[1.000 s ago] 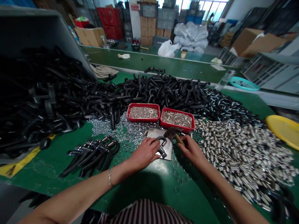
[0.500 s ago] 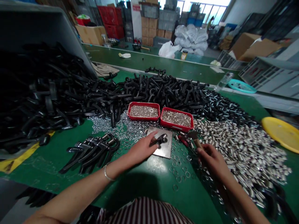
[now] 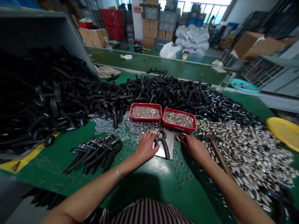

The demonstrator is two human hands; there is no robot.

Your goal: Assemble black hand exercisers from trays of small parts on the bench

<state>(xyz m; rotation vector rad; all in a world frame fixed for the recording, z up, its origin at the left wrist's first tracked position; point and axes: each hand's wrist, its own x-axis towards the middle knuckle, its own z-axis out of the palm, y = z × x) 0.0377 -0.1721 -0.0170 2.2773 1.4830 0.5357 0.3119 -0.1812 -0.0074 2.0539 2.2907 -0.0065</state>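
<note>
My left hand (image 3: pixel 147 146) is closed on a black plastic handle (image 3: pixel 164 146) with a ring-shaped head and two legs. That handle lies on a square metal plate (image 3: pixel 172 140), with a small metal sleeve at its head. To the right of the plate, my right hand (image 3: pixel 192 146) has its fingers closed at a small red-handled tool (image 3: pixel 182 136), mostly hidden by the fingers. A hammer (image 3: pixel 219 154) with a wooden shaft lies beside my right forearm, against the metal sleeves.
Two red trays (image 3: pixel 146 119) of small metal parts stand behind the plate. Metal sleeves (image 3: pixel 243 152) heap at right, black handles (image 3: pixel 168 90) pile behind, and several assembled handles (image 3: pixel 98 151) lie at left. Loose rings (image 3: pixel 181 180) scatter in front. A grey bin (image 3: pixel 79 46) tilts at left.
My right hand has let go of the hammer and moved left to the red-handled tool. The black handle has turned on the plate, its legs now pointing toward me.
</note>
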